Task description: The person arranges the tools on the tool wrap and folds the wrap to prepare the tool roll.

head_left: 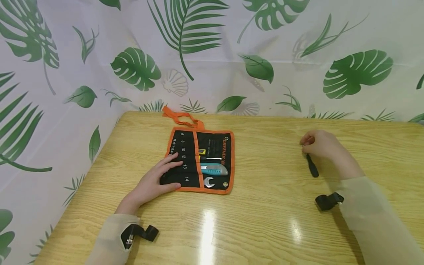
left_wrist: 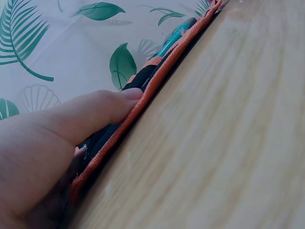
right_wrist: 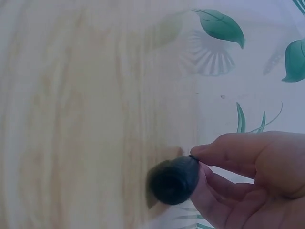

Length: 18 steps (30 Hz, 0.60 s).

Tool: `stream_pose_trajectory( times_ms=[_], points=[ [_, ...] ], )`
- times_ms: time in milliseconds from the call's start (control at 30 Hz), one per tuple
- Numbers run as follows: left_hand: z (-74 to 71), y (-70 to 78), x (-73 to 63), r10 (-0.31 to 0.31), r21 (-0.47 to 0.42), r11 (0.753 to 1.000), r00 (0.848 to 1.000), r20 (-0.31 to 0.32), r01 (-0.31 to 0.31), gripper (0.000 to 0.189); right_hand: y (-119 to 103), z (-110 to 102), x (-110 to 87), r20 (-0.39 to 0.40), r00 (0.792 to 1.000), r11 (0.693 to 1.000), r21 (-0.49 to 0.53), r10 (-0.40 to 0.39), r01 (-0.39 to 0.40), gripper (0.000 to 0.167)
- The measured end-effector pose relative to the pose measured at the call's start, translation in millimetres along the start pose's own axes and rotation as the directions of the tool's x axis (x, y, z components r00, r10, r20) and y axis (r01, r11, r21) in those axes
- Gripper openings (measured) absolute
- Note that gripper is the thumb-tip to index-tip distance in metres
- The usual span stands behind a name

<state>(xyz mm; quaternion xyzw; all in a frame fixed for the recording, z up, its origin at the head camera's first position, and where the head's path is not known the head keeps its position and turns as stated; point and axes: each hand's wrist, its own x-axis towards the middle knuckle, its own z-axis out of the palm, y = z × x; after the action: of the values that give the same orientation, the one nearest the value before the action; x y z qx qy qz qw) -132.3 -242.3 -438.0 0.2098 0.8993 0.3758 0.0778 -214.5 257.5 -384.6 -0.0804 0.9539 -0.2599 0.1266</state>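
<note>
A black tool pouch with orange trim lies unfolded on the table. My left hand rests on its left part, fingers spread over the numbered pockets. In the left wrist view, the thumb touches the pouch's orange edge. A teal utility knife, a wrench and a yellow-marked item sit in the pouch pockets. Off to the right, my right hand pinches a black-handled screwdriver between thumb and fingers. Its handle end faces the right wrist camera; the shaft is hidden by the fingers.
The wooden table runs back to a white leaf-print cloth hanging behind it. An orange tie strap trails from the pouch's far edge. Black wrist cameras are strapped over both sleeves.
</note>
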Motion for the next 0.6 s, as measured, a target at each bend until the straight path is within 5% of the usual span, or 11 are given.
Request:
stream_pose_trajectory(
  times_ms=[367,600],
  points=[
    [-0.6,-0.8,0.7,0.019,0.004,1.000,1.000,-0.001,-0.019,0.064,-7.9,1.5,-2.6,0.009,1.000,0.978,0.208,-0.023,0.020,0.027],
    [-0.6,-0.2,0.3,0.011,0.001,1.000,1.000,0.000,-0.011,0.064,-16.2,1.6,-5.4,-0.025,0.997,0.965,0.253,-0.066,0.070,0.029]
  ],
)
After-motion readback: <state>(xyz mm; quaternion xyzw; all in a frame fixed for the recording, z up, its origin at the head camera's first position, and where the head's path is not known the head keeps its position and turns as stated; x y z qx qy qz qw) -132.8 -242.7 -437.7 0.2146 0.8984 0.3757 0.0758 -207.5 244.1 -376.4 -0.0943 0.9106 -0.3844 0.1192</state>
